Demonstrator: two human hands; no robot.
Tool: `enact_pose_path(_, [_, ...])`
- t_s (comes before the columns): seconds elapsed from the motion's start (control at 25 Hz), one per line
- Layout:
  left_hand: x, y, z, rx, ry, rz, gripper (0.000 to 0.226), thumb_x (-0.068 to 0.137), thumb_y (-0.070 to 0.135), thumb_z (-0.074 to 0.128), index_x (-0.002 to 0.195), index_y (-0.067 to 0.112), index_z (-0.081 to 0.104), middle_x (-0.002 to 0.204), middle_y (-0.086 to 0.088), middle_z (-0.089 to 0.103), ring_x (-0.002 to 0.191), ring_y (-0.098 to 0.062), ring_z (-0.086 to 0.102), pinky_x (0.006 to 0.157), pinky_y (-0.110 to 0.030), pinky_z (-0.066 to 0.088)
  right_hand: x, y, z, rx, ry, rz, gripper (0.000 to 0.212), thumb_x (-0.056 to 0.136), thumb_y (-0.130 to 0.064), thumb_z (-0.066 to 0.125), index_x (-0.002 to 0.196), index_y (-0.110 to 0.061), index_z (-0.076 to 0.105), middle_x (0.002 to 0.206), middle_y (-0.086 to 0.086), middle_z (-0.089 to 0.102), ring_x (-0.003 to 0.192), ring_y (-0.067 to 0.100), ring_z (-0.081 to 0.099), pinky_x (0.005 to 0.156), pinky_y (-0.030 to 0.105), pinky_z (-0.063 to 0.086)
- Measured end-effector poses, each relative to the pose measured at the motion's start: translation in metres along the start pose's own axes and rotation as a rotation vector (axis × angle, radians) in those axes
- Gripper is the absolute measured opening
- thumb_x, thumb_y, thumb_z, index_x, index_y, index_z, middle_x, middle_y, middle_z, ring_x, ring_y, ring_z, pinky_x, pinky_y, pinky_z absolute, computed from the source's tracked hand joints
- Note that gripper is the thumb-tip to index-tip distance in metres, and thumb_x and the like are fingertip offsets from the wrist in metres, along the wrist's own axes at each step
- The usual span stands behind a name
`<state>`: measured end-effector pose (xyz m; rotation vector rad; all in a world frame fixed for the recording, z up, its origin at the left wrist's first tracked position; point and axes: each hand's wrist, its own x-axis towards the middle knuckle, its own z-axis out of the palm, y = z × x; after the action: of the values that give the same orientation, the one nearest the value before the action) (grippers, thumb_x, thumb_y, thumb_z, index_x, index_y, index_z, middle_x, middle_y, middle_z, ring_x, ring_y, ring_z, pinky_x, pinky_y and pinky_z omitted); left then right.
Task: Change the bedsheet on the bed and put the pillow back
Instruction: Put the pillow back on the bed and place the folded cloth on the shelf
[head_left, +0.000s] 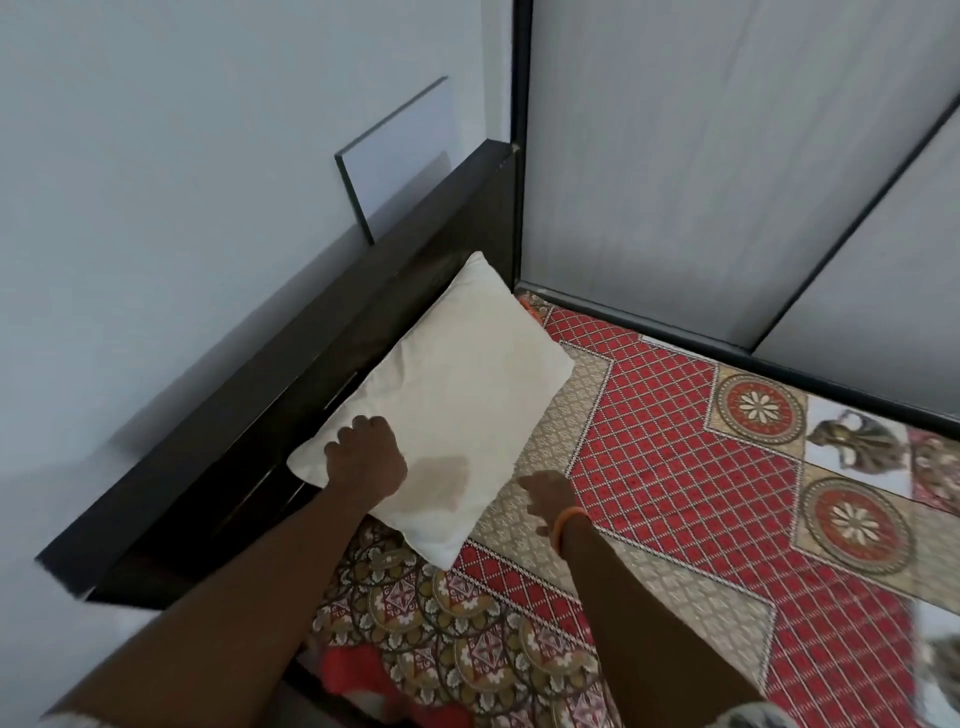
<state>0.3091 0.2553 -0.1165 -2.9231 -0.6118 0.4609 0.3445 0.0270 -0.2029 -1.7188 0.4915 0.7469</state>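
A white pillow (457, 384) lies flat on the bed against the dark wooden headboard (270, 405). A red and beige patterned bedsheet (675, 467) covers the mattress. My left hand (363, 454) rests on the pillow's near left corner with its fingers curled into the fabric. My right hand (550, 499), with an orange band at the wrist, hovers just off the pillow's near right edge over the sheet, fingers apart and holding nothing.
A pale wall (156, 208) runs behind the headboard, with a flat white panel (400, 156) leaning on it. Grey wardrobe doors in dark frames (727, 156) close off the bed's far side. A differently patterned cloth (447, 639) shows at the near edge.
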Motion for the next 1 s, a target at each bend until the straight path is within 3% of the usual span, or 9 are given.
enact_pose_path(0.08, [-0.06,0.008,-0.016,-0.168,0.012,0.057,0.044,0.095,0.038,0.051,0.127,0.008,0.045,0.129,-0.012,0.046,0.12,-0.032,0.05,0.096,-0.042,0.043,-0.06,0.006,-0.015,0.018,0.046,-0.068,0.008,0.093,-0.018,0.061,0.089,-0.012,0.059,0.095,0.011,0.058,0.083,0.023,0.053,0.075,0.033,0.042])
enact_pose_path(0.2, [-0.145,0.027,-0.023,-0.453,-0.015,0.128,0.047,0.094,0.033,0.055,0.135,0.012,0.044,0.133,-0.016,0.045,0.123,-0.036,0.049,0.1,-0.044,0.042,-0.152,0.035,-0.044,0.11,0.123,-0.115,0.015,0.094,-0.021,0.057,0.105,-0.012,0.061,0.09,0.008,0.06,0.081,0.023,0.056,0.069,0.033,0.042])
enact_pose_path(0.32, [-0.241,0.059,-0.022,-0.75,-0.101,0.223,0.055,0.09,0.024,0.061,0.141,0.01,0.045,0.137,-0.021,0.051,0.125,-0.036,0.051,0.101,-0.038,0.043,-0.249,0.097,-0.083,0.314,0.277,-0.164,0.009,0.095,-0.017,0.056,0.09,-0.012,0.062,0.082,0.006,0.061,0.07,0.02,0.056,0.061,0.027,0.038])
enact_pose_path(0.48, [-0.358,0.115,-0.025,-0.964,-0.19,0.313,0.06,0.09,0.024,0.063,0.144,0.007,0.044,0.143,-0.015,0.052,0.126,-0.031,0.053,0.094,-0.031,0.045,-0.343,0.168,-0.145,0.5,0.511,-0.169,0.018,0.093,-0.007,0.056,0.076,-0.008,0.061,0.076,0.011,0.063,0.069,0.022,0.058,0.058,0.024,0.041])
enact_pose_path(0.6, [-0.427,0.171,-0.033,-1.023,-0.181,0.415,0.06,0.091,0.028,0.064,0.144,0.006,0.045,0.142,-0.013,0.052,0.126,-0.028,0.053,0.097,-0.033,0.045,-0.394,0.213,-0.208,0.557,0.614,-0.219,0.016,0.089,-0.003,0.054,0.076,-0.006,0.063,0.069,0.01,0.063,0.06,0.02,0.056,0.055,0.026,0.041])
enact_pose_path(0.8, [-0.571,0.307,-0.037,-1.038,-0.244,0.65,0.042,0.09,0.027,0.065,0.127,0.01,0.056,0.117,-0.008,0.063,0.086,-0.017,0.059,0.066,-0.026,0.043,-0.491,0.331,-0.35,0.763,0.849,-0.237,0.016,0.092,-0.007,0.052,0.081,-0.011,0.063,0.077,0.01,0.067,0.065,0.021,0.061,0.053,0.025,0.039])
enact_pose_path(1.0, [-0.774,0.478,-0.008,-0.987,-0.498,0.899,0.024,0.089,0.027,0.064,0.109,0.016,0.058,0.104,-0.007,0.066,0.077,-0.018,0.061,0.061,-0.025,0.045,-0.621,0.492,-0.519,1.003,1.13,-0.196,0.018,0.09,-0.009,0.05,0.075,-0.014,0.059,0.071,0.005,0.064,0.06,0.016,0.062,0.055,0.023,0.036])
